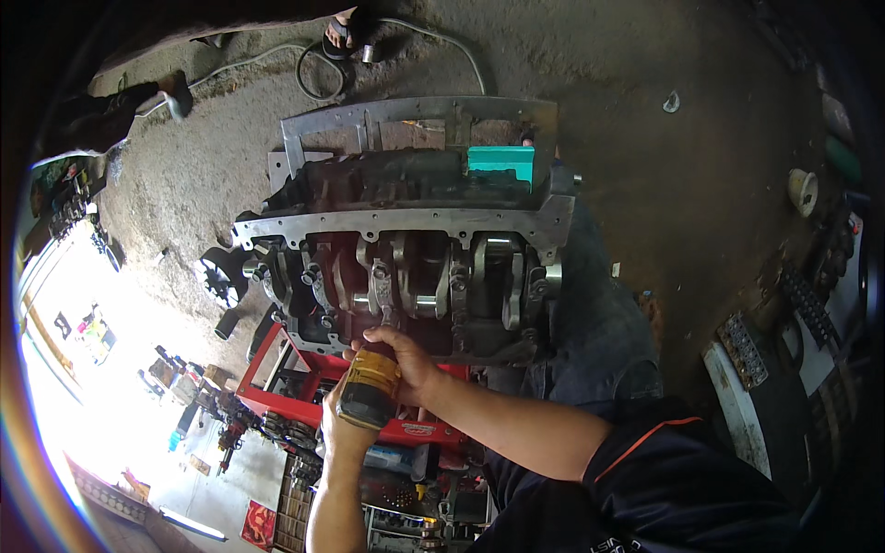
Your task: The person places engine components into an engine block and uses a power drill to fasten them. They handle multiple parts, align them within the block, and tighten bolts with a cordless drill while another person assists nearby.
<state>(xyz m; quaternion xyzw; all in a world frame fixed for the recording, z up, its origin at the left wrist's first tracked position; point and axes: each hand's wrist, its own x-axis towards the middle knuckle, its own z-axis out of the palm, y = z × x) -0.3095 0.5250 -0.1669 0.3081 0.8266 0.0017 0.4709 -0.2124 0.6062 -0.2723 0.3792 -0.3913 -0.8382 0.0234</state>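
Observation:
A yellow and black cordless impact wrench is between my hands, pointing away from me. My left hand is closed around its lower left side, with the fingers mostly hidden behind the tool. From the right, my right hand wraps its front part, thumb over the top. The tool's nose points at the near middle of an engine block, open side showing; whether it touches a bolt is hidden by my hand. Inside the block lies a crankshaft with shiny journals and dark bearing caps.
Behind the block stands a grey metal frame with a turquoise piece. A red tool cart sits below it. Engine parts lie at left, a cylinder head at right. A cable and another person's foot are at the back.

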